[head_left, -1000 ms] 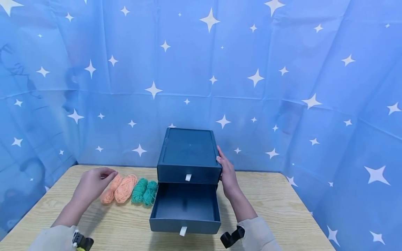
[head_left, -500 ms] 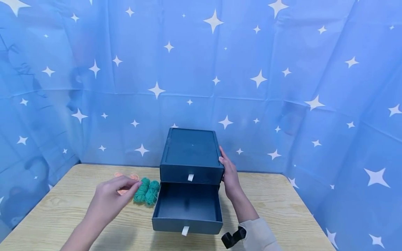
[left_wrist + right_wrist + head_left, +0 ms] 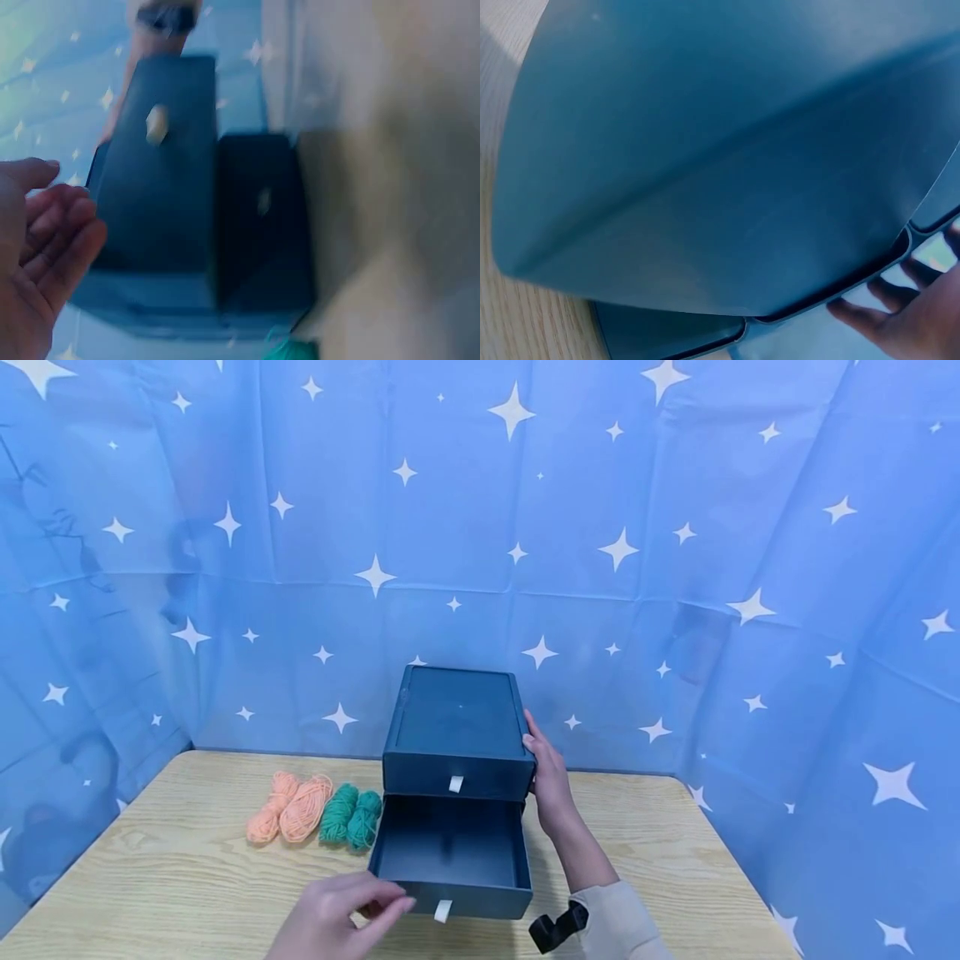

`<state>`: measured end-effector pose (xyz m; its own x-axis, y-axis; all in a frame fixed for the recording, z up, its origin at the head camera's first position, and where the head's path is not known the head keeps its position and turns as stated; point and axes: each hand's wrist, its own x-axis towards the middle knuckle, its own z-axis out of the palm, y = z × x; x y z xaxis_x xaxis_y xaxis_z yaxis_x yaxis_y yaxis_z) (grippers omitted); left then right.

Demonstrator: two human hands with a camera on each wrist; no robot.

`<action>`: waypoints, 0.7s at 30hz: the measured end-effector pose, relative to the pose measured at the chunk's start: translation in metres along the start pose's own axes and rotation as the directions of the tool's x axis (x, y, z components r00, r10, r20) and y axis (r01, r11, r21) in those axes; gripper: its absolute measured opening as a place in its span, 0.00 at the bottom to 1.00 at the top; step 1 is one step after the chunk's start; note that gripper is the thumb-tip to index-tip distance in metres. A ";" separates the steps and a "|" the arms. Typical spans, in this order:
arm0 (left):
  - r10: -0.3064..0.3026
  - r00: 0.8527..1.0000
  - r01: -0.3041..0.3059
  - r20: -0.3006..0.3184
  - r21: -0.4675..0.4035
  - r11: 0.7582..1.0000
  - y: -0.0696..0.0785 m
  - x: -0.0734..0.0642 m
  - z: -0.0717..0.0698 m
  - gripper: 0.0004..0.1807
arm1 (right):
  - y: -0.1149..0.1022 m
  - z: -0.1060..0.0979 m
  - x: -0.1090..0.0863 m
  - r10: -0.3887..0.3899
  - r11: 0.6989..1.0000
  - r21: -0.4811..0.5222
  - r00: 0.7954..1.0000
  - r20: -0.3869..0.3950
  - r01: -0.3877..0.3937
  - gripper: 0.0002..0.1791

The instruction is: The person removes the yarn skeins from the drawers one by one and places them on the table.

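A dark blue two-drawer box (image 3: 457, 714) stands mid-table, its lower drawer (image 3: 483, 902) pulled out and bare inside. Just before that drawer's front, left of its white pull tab (image 3: 442, 911), is my left hand (image 3: 337, 918). Its fingers bend loosely with nothing between them; the left wrist view shows this hand (image 3: 37, 259) beside the drawer front (image 3: 161, 202). My right hand (image 3: 551, 781) rests against the box's right side, thumb at the top edge. In the right wrist view its fingers (image 3: 862, 315) lie along the side, and the drawer (image 3: 727, 165) fills most of the picture.
Left of the box lie two peach yarn skeins (image 3: 304, 811) and two green yarn skeins (image 3: 339, 814), the nearer green one close beside the drawer. A blue star-patterned curtain (image 3: 450, 510) hangs behind the wooden table (image 3: 660, 852).
My left hand has moved from over the peach yarn, rightward past the green yarn, then down toward the lower drawer's front. The right hand stays on the box.
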<state>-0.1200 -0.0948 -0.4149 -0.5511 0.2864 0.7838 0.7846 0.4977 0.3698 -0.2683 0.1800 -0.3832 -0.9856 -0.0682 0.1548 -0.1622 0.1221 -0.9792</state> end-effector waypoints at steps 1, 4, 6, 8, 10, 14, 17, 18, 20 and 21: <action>-0.016 1.000 0.016 0.014 0.019 1.000 0.002 -0.003 0.005 0.06 | 0.000 0.000 0.000 0.001 1.000 -0.001 1.000 0.000 -0.001 0.32; -0.059 0.998 0.057 0.021 0.079 0.995 0.005 -0.010 0.016 0.06 | 0.000 0.000 0.000 0.000 1.000 0.000 1.000 0.001 0.000 0.32; -0.084 0.996 0.082 0.010 0.098 0.992 0.005 -0.013 0.022 0.06 | 0.000 0.000 0.000 -0.004 1.000 0.002 1.000 0.005 0.004 0.32; -0.114 0.994 0.113 0.004 0.104 0.988 0.006 -0.015 0.026 0.06 | -0.001 0.000 0.000 -0.006 1.000 0.003 1.000 0.005 0.006 0.32; -0.137 0.991 0.136 0.000 0.111 0.984 0.007 -0.016 0.030 0.07 | -0.001 0.000 0.000 -0.005 1.000 0.003 1.000 0.002 0.005 0.32; -0.192 0.981 0.193 -0.016 0.131 0.973 0.010 -0.017 0.036 0.08 | -0.001 0.001 0.000 0.000 1.000 -0.001 1.000 0.001 0.000 0.31; -0.249 0.968 0.247 -0.011 0.165 0.955 0.015 -0.015 0.039 0.09 | -0.001 0.001 0.000 -0.002 1.000 -0.005 1.000 0.004 0.002 0.31; -0.262 0.965 0.258 -0.003 0.181 0.949 0.016 -0.014 0.040 0.09 | -0.001 0.001 0.000 -0.003 1.000 -0.008 1.000 0.003 0.003 0.31; -0.286 0.958 0.274 0.026 0.213 0.938 0.018 -0.012 0.041 0.09 | -0.001 0.001 0.000 -0.004 1.000 -0.007 1.000 -0.001 0.004 0.31; -0.288 0.957 0.273 0.033 0.231 0.934 0.019 -0.011 0.042 0.10 | -0.001 0.001 0.000 -0.003 1.000 -0.006 1.000 -0.001 0.003 0.31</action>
<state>-0.1108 -0.0541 -0.4374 -0.7629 0.1578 0.6270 0.5164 0.7322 0.4440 -0.2676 0.1789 -0.3824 -0.9852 -0.0675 0.1578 -0.1654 0.1278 -0.9779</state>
